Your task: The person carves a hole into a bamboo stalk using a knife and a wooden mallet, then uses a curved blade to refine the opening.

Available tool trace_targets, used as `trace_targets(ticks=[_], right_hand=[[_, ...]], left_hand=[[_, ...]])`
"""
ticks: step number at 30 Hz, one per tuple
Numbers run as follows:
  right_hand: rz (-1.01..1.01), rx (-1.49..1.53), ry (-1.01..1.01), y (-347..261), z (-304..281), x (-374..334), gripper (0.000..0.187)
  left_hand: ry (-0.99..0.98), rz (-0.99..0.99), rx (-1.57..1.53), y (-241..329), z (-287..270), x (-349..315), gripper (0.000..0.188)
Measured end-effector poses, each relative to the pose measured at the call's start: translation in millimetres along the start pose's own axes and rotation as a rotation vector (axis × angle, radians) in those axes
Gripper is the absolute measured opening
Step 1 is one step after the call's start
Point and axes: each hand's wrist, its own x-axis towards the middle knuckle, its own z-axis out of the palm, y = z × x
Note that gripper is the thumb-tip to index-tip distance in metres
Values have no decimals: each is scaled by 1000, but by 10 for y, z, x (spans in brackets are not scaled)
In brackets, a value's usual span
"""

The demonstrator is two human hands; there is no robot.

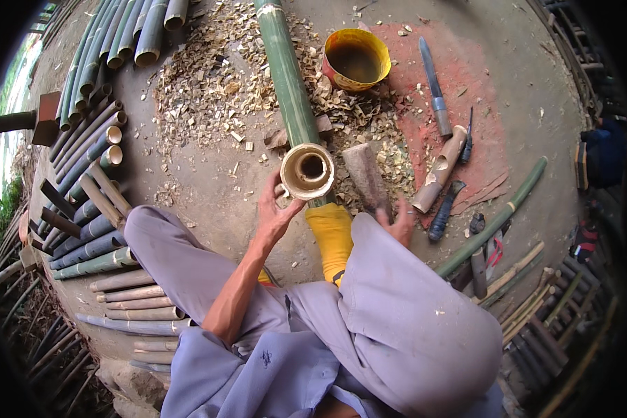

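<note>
My left hand (277, 210) curls round the side of a short bamboo section (286, 182), its pale round opening facing up with a narrower ring inside. The section sits over a long green bamboo pole (290, 87). Right of it, a tapered wooden block (364, 174) lies slanted among the chips, one end pointing back toward me. My right hand (399, 224) is at that near end, fingers apart and slightly blurred; a firm grip on the block does not show. My foot in a yellow covering (329, 240) is against the pole's near end.
Wood chips (216, 104) cover the ground ahead. A yellow-and-red bucket (359, 40) holds dark liquid. To the right lie a long blade (432, 76), a carved bamboo piece (441, 167), a dark-handled tool (444, 212) and a curved green pole (508, 205). Bamboo tubes (94, 233) are stacked left.
</note>
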Motion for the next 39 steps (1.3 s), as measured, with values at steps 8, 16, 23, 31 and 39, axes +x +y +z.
trace_targets(ticks=[8,16,23,31,39], right_hand=[[282,-367,260,1065,-772,442,57],[408,-54,383,1406,-606,459,66],[130,375,252,30,-874,808,51],[-333,41,-442,-1625,-769,2558,40],[-376,202,-289,-1575,-541,2234,42]], left_hand=[[45,649,-115,1214,211,113,79],[125,665,-39,1245,275,104,56],[396,341,-343,1266,197,-306,56],[501,-177,219,487,-682,619,50],[386,-110,162,376,-233,358,47]])
